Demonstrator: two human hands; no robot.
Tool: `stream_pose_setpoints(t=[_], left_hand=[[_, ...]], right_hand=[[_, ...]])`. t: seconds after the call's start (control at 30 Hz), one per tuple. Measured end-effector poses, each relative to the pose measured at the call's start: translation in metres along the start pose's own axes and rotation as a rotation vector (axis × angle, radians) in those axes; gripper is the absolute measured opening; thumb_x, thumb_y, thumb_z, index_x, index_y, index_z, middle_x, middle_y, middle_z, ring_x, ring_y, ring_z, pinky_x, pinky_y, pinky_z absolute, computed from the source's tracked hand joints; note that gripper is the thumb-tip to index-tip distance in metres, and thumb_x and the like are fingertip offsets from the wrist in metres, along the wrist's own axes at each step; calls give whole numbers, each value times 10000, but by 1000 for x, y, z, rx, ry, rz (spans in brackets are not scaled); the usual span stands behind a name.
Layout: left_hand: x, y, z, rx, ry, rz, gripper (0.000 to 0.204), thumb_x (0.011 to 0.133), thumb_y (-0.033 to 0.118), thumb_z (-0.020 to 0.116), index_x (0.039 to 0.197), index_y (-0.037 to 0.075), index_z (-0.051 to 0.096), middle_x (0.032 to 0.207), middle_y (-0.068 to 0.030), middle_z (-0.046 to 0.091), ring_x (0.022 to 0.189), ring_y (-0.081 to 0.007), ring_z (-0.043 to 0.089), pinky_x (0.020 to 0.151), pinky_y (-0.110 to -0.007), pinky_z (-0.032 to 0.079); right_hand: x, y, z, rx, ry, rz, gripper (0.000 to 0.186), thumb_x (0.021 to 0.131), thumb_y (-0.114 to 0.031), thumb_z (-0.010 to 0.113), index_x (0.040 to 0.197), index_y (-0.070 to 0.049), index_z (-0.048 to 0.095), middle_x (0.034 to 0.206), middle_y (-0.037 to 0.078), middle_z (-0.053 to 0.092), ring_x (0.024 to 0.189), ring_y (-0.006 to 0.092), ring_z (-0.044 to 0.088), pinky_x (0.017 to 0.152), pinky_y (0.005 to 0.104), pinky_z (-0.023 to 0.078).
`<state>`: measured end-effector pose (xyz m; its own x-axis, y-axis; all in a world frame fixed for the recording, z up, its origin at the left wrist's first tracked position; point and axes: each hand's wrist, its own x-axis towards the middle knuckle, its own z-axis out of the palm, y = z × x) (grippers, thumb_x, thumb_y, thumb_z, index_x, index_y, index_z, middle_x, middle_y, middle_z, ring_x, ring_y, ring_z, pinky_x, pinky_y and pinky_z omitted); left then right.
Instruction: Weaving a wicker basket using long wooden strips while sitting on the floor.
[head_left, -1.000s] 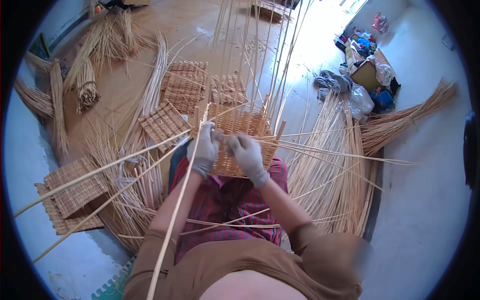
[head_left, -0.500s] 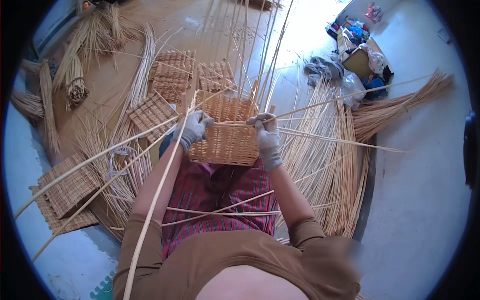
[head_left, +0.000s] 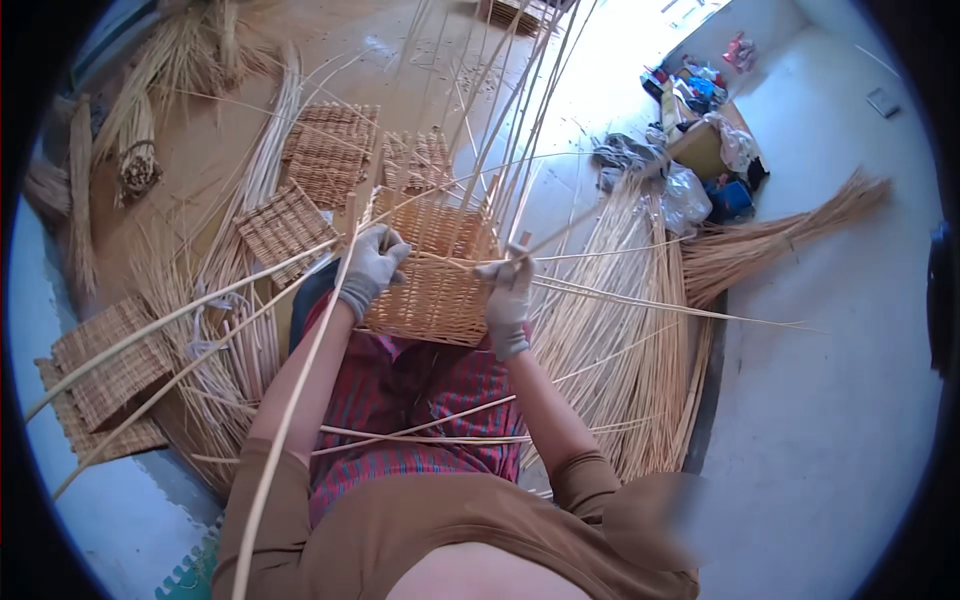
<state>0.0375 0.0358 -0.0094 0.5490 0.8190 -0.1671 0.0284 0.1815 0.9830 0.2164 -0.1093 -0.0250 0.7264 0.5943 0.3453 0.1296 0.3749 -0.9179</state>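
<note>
A half-woven wicker basket stands over my lap, its near wall facing me and long upright rods rising from its far side. My left hand, in a pale grey work glove, is closed on the basket's rim at the left corner. Long pale rods run out from beside it to the lower left. My right hand, gloved too, pinches a wicker strand at the right end of the rim. Other loose strands stick out to the right behind this hand.
Woven panels and a finished-looking wicker piece lie at the left. Bundles of rods rest far left. A broad spread of rods lies at my right, near a brown bundle. A cluttered box stands behind.
The whole scene has shifted slightly left and down in view. My right hand has lifted its strand, which now points more steeply up and away. My left hand stays at the left corner.
</note>
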Motion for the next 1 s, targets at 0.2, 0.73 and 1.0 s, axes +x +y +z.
stream_pose_setpoints(t=[0.2,0.73,1.0], left_hand=[[-2,12,18,61,221,-42,365,877,246,823,790,68,515,611,-7,537,417,-120,566,371,-291,469],[5,3,96,321,-24,81,270,1016,299,603,946,38,598,649,-87,588,529,-166,611,509,-354,490],[5,18,104,-82,-68,-99,342,867,123,814,845,87,475,640,-22,542,411,-126,487,362,-314,400]], right_hand=[[-21,-42,36,-183,-171,-25,200,1078,-98,443,1269,-95,505,884,47,613,727,143,633,709,308,541],[114,-71,63,-637,-159,-432,162,909,-31,620,1046,-52,704,1389,243,566,1236,366,591,1025,370,496],[15,-49,-50,-98,134,86,303,1112,-334,389,1189,-64,503,909,96,680,769,211,709,565,289,542]])
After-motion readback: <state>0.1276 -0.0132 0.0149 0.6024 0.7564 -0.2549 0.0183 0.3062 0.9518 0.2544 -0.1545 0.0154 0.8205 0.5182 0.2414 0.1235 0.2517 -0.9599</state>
